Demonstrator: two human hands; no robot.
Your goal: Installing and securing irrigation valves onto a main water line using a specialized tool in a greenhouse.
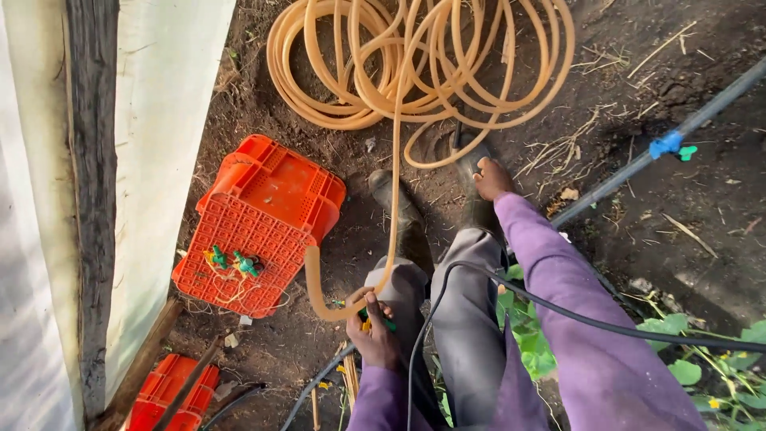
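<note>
left hand (375,335) on hose end, right hand (492,179) at the knee

left hand: closed around the cut end of the orange hose (396,160) and a small green-and-yellow fitting (375,323); grip likely steadies the end, kept low at the lap

right hand: near the boot (476,183), fingers curled; whether it holds anything cannot be told

orange hose: loose coil (423,64) on bare soil above the crate, one strand running down to the left hand

orange crate (259,223), landmark: upturned, left of the hose end; green fittings (231,262) and yellow bits rest on its base, probably parked within reach

right of crate: grey trousers, two boots, thin black cable (590,319) across the lap, in the way of the right arm

far right of crate: dark pipe (638,164) with blue clip (666,144); green plants (686,367)

below crate: second orange crate (163,391); left of crate: white sheeting (159,120)
</note>
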